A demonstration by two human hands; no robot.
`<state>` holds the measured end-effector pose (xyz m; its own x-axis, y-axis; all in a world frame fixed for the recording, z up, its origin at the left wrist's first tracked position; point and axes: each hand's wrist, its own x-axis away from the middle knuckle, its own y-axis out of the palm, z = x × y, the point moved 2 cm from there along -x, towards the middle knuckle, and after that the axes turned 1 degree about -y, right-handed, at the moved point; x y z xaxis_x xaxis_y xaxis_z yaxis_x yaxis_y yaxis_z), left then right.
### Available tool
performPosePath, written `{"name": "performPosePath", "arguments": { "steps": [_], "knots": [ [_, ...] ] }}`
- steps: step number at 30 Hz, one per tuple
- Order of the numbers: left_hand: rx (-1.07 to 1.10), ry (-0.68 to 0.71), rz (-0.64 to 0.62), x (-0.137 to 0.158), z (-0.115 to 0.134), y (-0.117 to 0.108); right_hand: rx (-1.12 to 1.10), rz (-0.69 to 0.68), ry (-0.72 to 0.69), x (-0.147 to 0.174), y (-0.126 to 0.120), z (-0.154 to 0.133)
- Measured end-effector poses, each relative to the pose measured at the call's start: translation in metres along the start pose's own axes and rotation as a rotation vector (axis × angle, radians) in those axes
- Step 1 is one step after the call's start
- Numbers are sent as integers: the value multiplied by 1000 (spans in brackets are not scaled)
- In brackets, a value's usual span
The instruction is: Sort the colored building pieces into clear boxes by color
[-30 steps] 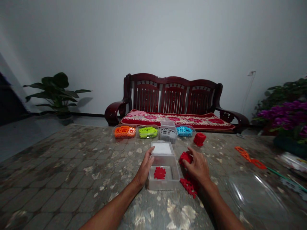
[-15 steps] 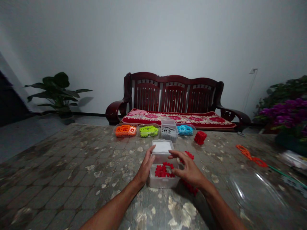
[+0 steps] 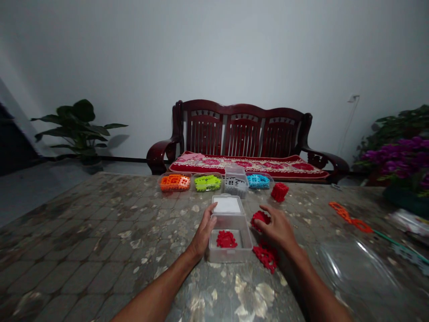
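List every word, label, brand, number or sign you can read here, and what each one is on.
Readable text: none.
White lid panel on the clear box: no lettering can be made out.
Whitish packet near the right edge: any print is too blurred to read.
Red pieces inside the box: any marks are too small to tell.

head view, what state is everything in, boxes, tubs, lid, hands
front box, open, red pieces inside
front lid, swung back
grey-piece box, open
orange tub, holding pieces, cover unclear
green tub, likewise
blue tub, likewise
left hand, touching front box
right hand, at loose red pieces, grip unclear
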<state>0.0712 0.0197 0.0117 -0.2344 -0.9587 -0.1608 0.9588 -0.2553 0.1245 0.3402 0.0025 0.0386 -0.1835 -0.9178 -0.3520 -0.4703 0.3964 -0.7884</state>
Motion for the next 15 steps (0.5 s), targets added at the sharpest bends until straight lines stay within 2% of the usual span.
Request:
{"name": "performPosePath", "arguments": {
  "steps": [6,10,15],
  "knots": [
    [5,2,-5,0,1,0,157,-25,-66,4,-3,-7],
    [-2,7,-3,0,0,-1,147,8,-77,4,0,-2],
    [0,-3,-2,0,-1,-1,129,-19,-45,5,1,-1]
  ]
}}
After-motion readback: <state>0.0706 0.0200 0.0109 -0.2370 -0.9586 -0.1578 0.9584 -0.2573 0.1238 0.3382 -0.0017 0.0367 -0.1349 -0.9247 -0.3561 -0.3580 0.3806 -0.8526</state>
